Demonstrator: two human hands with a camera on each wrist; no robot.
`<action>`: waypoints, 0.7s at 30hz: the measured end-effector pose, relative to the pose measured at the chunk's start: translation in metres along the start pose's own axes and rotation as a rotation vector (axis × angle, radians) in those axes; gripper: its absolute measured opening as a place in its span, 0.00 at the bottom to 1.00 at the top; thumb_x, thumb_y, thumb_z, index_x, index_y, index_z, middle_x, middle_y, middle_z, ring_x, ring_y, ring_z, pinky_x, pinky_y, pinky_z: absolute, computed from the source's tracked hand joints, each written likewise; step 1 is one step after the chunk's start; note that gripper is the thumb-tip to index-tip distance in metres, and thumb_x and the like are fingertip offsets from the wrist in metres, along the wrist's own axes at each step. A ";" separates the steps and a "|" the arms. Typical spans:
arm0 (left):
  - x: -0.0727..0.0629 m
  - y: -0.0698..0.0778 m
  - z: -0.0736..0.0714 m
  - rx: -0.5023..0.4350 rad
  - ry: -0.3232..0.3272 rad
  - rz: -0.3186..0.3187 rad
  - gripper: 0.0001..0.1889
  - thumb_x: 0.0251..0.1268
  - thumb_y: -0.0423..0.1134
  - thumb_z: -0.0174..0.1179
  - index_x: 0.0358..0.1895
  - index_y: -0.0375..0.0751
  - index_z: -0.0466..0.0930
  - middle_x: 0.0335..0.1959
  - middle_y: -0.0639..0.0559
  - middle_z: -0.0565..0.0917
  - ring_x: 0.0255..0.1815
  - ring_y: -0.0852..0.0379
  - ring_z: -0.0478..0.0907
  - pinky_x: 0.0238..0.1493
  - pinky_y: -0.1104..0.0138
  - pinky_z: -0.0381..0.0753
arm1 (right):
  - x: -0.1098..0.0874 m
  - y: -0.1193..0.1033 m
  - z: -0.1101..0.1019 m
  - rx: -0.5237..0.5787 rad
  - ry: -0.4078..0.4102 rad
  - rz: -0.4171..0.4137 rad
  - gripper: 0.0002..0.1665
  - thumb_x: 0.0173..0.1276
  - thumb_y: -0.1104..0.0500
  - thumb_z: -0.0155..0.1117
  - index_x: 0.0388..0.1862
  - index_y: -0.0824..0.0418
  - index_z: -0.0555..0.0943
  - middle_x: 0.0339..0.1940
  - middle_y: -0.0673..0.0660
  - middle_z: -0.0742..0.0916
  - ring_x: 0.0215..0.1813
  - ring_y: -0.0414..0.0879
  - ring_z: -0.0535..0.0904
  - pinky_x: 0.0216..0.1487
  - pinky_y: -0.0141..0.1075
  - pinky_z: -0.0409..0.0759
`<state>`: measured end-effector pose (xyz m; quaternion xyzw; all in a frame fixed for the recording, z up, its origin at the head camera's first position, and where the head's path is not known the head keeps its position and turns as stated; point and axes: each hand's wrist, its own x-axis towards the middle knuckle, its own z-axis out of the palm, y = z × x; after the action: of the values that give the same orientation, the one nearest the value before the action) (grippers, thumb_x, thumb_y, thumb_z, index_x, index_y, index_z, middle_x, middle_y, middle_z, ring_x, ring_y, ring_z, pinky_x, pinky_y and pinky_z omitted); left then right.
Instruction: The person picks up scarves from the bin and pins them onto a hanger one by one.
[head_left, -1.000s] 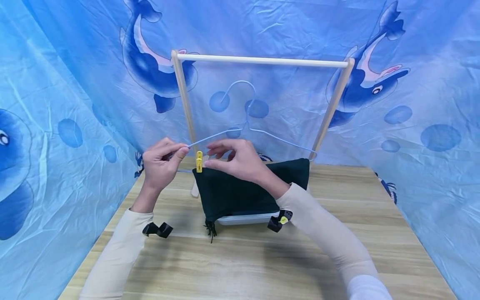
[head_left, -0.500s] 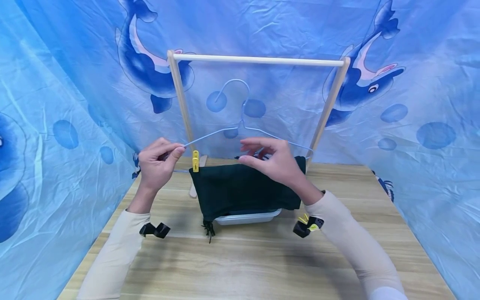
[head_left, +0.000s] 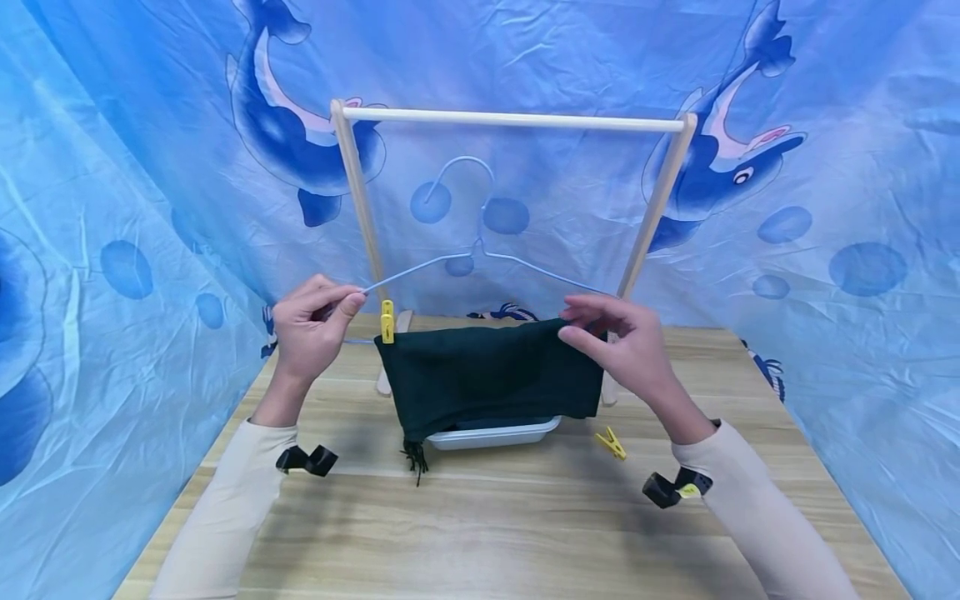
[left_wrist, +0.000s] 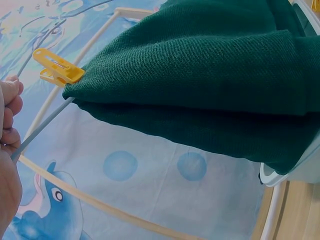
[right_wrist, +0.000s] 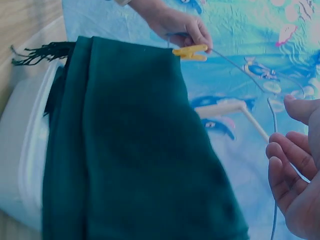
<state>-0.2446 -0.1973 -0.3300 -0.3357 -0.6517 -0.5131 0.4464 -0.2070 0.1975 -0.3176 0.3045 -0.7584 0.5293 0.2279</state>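
My left hand (head_left: 307, 329) pinches the left end of a light blue wire hanger (head_left: 427, 268). Over the hanger's lower bar hangs a folded dark green scarf (head_left: 495, 375), its fringe dangling at the lower left. A yellow clothespin (head_left: 387, 323) clips the scarf's upper left corner; the left wrist view shows this clothespin (left_wrist: 59, 67) close to my fingers. My right hand (head_left: 626, 346) is at the scarf's upper right corner, fingers loosely bent. In the right wrist view nothing sits between the thumb and fingers of that hand (right_wrist: 300, 165), which overlaps the hanger wire.
Under the scarf stands a white plastic container (head_left: 495, 437). Another yellow clothespin (head_left: 611, 443) lies on the wooden table (head_left: 480, 525), right of the container. Behind the hanger rises a wooden rack (head_left: 517, 121) with a white top bar. Blue dolphin-print curtains (head_left: 862, 167) surround the table.
My right hand has moved right, from beside the clipped clothespin to the scarf's far corner, uncovering the loose clothespin on the table. My left hand keeps its hold on the hanger.
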 end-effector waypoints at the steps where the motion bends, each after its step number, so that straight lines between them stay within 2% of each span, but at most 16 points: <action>1: 0.000 0.000 0.000 0.000 0.000 0.000 0.16 0.64 0.40 0.73 0.33 0.24 0.88 0.21 0.45 0.77 0.22 0.64 0.66 0.25 0.76 0.61 | -0.004 0.002 -0.003 0.000 0.010 0.011 0.21 0.62 0.74 0.71 0.54 0.63 0.87 0.42 0.61 0.91 0.41 0.40 0.86 0.39 0.29 0.82; 10: 0.000 -0.002 -0.001 0.015 -0.004 0.013 0.15 0.65 0.39 0.72 0.33 0.24 0.88 0.21 0.47 0.77 0.23 0.65 0.66 0.25 0.76 0.60 | -0.044 0.026 -0.023 -0.050 0.096 0.047 0.20 0.58 0.76 0.72 0.51 0.72 0.85 0.40 0.56 0.92 0.40 0.37 0.85 0.38 0.26 0.81; 16: 0.001 -0.002 -0.001 0.012 -0.003 0.008 0.12 0.64 0.36 0.72 0.33 0.25 0.89 0.22 0.49 0.78 0.23 0.65 0.66 0.25 0.75 0.60 | -0.069 0.044 -0.037 -0.099 0.101 0.097 0.20 0.58 0.76 0.73 0.51 0.69 0.86 0.39 0.56 0.91 0.38 0.36 0.85 0.37 0.25 0.81; 21: 0.002 -0.001 -0.001 0.011 -0.003 0.004 0.12 0.64 0.35 0.72 0.33 0.25 0.89 0.22 0.50 0.78 0.23 0.65 0.66 0.25 0.75 0.60 | -0.091 0.062 -0.045 -0.162 0.088 0.208 0.18 0.61 0.70 0.75 0.52 0.64 0.87 0.40 0.58 0.91 0.38 0.35 0.85 0.37 0.26 0.81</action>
<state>-0.2463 -0.1988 -0.3288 -0.3353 -0.6545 -0.5082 0.4483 -0.1854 0.2755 -0.4044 0.1815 -0.8155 0.4998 0.2287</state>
